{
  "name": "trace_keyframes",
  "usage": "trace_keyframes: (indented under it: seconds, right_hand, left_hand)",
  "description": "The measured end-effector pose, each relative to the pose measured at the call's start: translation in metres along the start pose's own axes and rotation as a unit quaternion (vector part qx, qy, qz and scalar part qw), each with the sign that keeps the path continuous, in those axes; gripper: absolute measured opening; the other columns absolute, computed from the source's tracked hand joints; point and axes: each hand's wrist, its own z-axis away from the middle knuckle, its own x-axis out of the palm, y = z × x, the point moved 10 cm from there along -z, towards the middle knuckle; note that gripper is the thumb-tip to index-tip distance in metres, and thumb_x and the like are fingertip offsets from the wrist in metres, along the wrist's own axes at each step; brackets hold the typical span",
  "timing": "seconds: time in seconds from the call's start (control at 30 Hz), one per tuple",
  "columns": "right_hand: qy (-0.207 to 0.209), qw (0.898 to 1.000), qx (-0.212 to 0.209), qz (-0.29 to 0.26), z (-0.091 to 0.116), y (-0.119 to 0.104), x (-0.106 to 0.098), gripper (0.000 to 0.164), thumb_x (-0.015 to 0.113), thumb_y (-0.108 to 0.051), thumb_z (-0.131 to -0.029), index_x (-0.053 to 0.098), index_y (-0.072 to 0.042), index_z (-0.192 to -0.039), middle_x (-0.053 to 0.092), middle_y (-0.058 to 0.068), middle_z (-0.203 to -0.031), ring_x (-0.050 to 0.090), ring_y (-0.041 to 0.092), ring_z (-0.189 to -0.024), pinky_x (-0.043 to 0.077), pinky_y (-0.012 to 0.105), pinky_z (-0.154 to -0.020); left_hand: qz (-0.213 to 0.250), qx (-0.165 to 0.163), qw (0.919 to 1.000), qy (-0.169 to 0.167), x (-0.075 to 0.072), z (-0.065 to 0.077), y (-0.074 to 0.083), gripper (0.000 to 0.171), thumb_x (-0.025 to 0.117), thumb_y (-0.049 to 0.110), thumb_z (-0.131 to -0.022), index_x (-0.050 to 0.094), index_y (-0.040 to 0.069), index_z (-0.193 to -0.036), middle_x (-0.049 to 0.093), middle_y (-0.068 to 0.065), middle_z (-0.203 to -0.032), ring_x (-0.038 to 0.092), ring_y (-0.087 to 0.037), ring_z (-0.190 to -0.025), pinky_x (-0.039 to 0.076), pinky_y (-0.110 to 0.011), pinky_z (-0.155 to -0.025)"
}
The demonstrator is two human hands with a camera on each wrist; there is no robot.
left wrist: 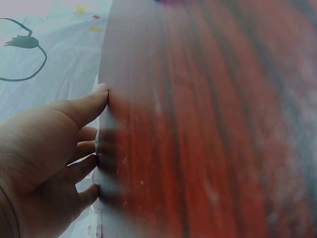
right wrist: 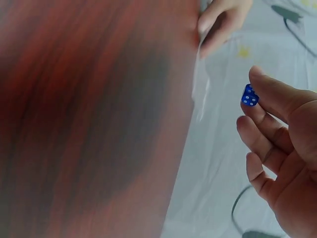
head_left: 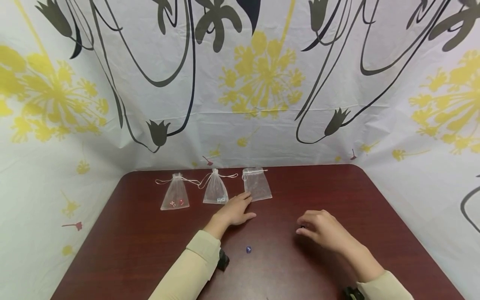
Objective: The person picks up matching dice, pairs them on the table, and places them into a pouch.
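Observation:
My right hand (head_left: 324, 229) is held over the right half of the table, pinching a blue die (right wrist: 250, 95) with white dots between thumb and index finger. A second blue die (head_left: 248, 249) lies on the table between the two arms. Toward the back, my left hand (head_left: 234, 210) reaches out with its fingers extended, fingertips at the lower left corner of a flat sheer white drawstring pouch (head_left: 258, 185). Nothing shows inside that pouch. In the left wrist view, the left hand's thumb (left wrist: 91, 106) and fingertips meet the tabletop.
Left of the left hand stand out two more sheer pouches with gathered necks: one pouch (head_left: 215, 189) has white dice at its bottom, the other pouch (head_left: 175, 193) red dice. The dark red table (head_left: 123, 246) ends at the back against a patterned curtain (head_left: 240, 91).

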Motion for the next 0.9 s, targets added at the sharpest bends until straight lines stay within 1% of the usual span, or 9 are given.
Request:
trace_keyframes:
  seconds: [0.2, 0.33, 0.4, 0.53, 0.67, 0.8, 0.9]
  right_hand:
    - [-0.016, 0.999, -0.044, -0.014, -0.024, -0.026, 0.023, 0.015, 0.086, -0.014, -0.080, 0.073, -0.014, -0.086, 0.063, -0.011, -0.080, 0.055, 0.000, -0.067, 0.047, 0.020, -0.058]
    - [-0.035, 0.997, -0.067, -0.008, -0.033, -0.042, 0.042, 0.014, 0.086, -0.016, -0.080, 0.073, -0.014, -0.085, 0.063, -0.010, -0.079, 0.057, 0.000, -0.069, 0.049, 0.026, -0.062]
    - [-0.047, 0.996, -0.074, -0.001, -0.036, -0.048, 0.052, 0.015, 0.086, -0.018, -0.080, 0.073, -0.015, -0.084, 0.062, -0.012, -0.078, 0.056, -0.001, -0.069, 0.049, 0.029, -0.064]
    - [-0.081, 0.993, -0.082, 0.012, -0.035, -0.059, 0.074, 0.014, 0.086, -0.022, -0.081, 0.073, -0.019, -0.084, 0.063, -0.013, -0.079, 0.058, -0.002, -0.071, 0.047, 0.028, -0.066]
    - [-0.126, 0.988, -0.081, 0.024, -0.030, -0.065, 0.093, 0.014, 0.086, -0.026, -0.081, 0.075, -0.020, -0.087, 0.066, -0.013, -0.083, 0.059, -0.001, -0.075, 0.043, 0.025, -0.067]
    - [-0.157, 0.985, -0.070, 0.020, -0.026, -0.064, 0.104, 0.013, 0.085, -0.027, -0.082, 0.076, -0.020, -0.090, 0.067, -0.013, -0.085, 0.060, -0.002, -0.077, 0.042, 0.025, -0.068]
    - [-0.159, 0.985, -0.069, 0.016, -0.026, -0.063, 0.105, 0.013, 0.085, -0.027, -0.083, 0.076, -0.020, -0.090, 0.067, -0.014, -0.086, 0.060, -0.002, -0.077, 0.043, 0.025, -0.068]
  left_hand:
    - [-0.003, 0.001, 1.0000, 0.002, 0.000, -0.001, -0.001, 0.066, 0.062, 0.042, -0.100, 0.046, 0.003, -0.151, 0.034, -0.012, -0.162, 0.028, -0.027, -0.150, 0.026, -0.045, -0.121]
    - [-0.006, 0.001, 1.0000, 0.000, 0.000, -0.001, -0.001, 0.066, 0.061, 0.043, -0.101, 0.045, 0.003, -0.151, 0.033, -0.013, -0.162, 0.028, -0.027, -0.151, 0.026, -0.044, -0.121]
    - [-0.009, 0.002, 1.0000, 0.000, 0.000, -0.001, -0.001, 0.067, 0.060, 0.043, -0.101, 0.044, 0.003, -0.152, 0.033, -0.013, -0.162, 0.028, -0.027, -0.151, 0.026, -0.044, -0.121]
    - [-0.009, 0.004, 1.0000, 0.001, -0.001, 0.000, 0.000, 0.066, 0.061, 0.043, -0.101, 0.045, 0.003, -0.151, 0.034, -0.013, -0.162, 0.028, -0.028, -0.150, 0.026, -0.045, -0.121]
    - [-0.004, 0.006, 1.0000, 0.003, -0.001, 0.000, 0.001, 0.066, 0.061, 0.042, -0.101, 0.045, 0.003, -0.151, 0.034, -0.013, -0.161, 0.028, -0.028, -0.150, 0.026, -0.045, -0.121]
    - [0.001, 0.008, 1.0000, 0.003, -0.002, 0.001, 0.002, 0.066, 0.061, 0.042, -0.101, 0.045, 0.002, -0.151, 0.034, -0.013, -0.161, 0.028, -0.028, -0.150, 0.026, -0.046, -0.121]
    - [0.005, 0.009, 0.9999, 0.003, -0.002, 0.000, 0.002, 0.066, 0.061, 0.041, -0.101, 0.045, 0.002, -0.151, 0.034, -0.014, -0.161, 0.028, -0.029, -0.150, 0.026, -0.046, -0.121]
